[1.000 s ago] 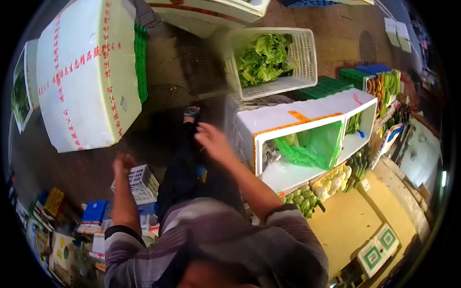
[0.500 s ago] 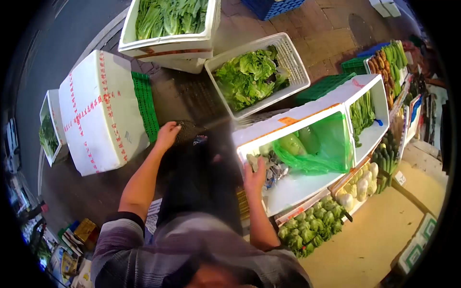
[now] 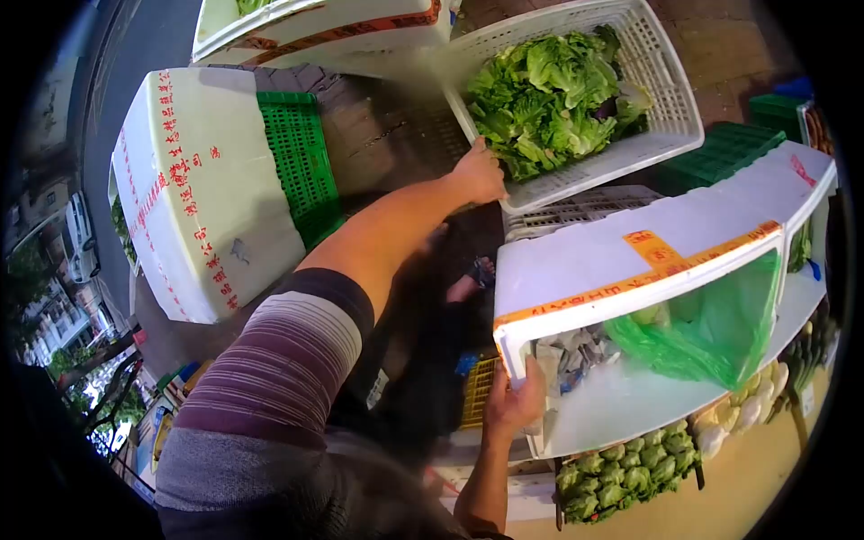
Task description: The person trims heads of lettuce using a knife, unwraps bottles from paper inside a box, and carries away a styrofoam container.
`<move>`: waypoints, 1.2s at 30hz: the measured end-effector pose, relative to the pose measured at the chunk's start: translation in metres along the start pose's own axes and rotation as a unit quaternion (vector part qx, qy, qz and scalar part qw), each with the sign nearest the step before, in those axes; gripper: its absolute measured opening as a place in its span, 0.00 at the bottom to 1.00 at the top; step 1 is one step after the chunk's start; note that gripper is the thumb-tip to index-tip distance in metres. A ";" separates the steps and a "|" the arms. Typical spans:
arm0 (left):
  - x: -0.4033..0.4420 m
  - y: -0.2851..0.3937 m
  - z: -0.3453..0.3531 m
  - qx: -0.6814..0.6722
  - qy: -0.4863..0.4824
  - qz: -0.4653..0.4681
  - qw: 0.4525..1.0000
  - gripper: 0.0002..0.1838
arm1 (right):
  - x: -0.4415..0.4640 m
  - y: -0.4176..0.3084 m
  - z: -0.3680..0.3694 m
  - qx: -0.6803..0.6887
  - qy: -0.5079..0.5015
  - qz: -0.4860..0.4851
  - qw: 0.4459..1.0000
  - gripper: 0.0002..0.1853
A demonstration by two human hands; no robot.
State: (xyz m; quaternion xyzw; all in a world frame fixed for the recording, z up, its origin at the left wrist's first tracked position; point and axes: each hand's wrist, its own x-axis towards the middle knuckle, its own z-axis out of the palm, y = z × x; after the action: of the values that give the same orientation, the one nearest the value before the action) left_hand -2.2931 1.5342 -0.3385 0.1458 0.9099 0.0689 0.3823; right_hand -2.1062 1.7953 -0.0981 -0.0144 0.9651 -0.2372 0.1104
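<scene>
My left hand [image 3: 480,174] is closed over the near corner of a white plastic crate [image 3: 580,175]. Loose green lettuce leaves [image 3: 553,103] fill the crate, with something dark purple among them. My right hand [image 3: 517,398] grips the near end wall of a white foam box [image 3: 612,297], thumb outside and fingers over the edge. Inside that box, crumpled newspaper [image 3: 576,355] lies close to my right fingers. Beyond the paper, a green plastic bag [image 3: 697,337] covers most of a pale green vegetable.
To the left, a white foam box with red print [image 3: 193,198] stands against a green crate [image 3: 301,166]. Another foam box [image 3: 342,36] is at the top. Small green leafy heads [image 3: 625,477] lie in rows at lower right. A yellow crate [image 3: 479,393] is near my legs.
My left hand has moved from beside the green crate to the lettuce crate's corner. My right hand has shifted from the newspaper to the foam box's end wall. The view has swung left and closer.
</scene>
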 end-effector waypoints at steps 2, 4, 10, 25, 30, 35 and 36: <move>0.004 -0.002 0.018 -0.003 0.045 0.005 0.999 0.30 | -0.001 0.001 0.001 0.002 0.015 -0.015 1.000 0.20; -0.002 -0.006 0.018 0.021 0.064 0.009 0.998 0.29 | -0.002 0.000 0.001 -0.014 0.006 -0.014 1.000 0.19; -0.043 -0.017 0.032 0.050 -0.005 -0.011 0.999 0.30 | -0.005 0.002 0.001 -0.003 0.010 -0.008 1.000 0.18; -0.194 -0.016 0.164 -0.038 -0.119 -0.130 0.984 0.32 | -0.016 0.013 -0.006 0.056 -0.066 -0.009 0.996 0.19; -0.219 -0.013 0.189 -0.056 -0.075 -0.156 0.983 0.33 | -0.010 0.008 -0.007 0.057 -0.063 -0.020 0.996 0.20; -0.246 -0.053 0.196 -0.019 -0.167 -0.184 0.969 0.36 | -0.013 0.010 -0.010 0.053 -0.045 -0.008 0.998 0.21; -0.250 -0.067 0.196 -0.024 -0.210 -0.206 0.955 0.36 | -0.013 0.011 -0.008 0.045 -0.035 -0.024 0.998 0.22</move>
State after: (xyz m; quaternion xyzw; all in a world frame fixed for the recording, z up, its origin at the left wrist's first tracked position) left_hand -2.0004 1.3940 -0.3225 -0.0426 0.8172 -0.0221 0.5744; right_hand -2.0955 1.8102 -0.0935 -0.0406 0.9483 -0.2825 0.1389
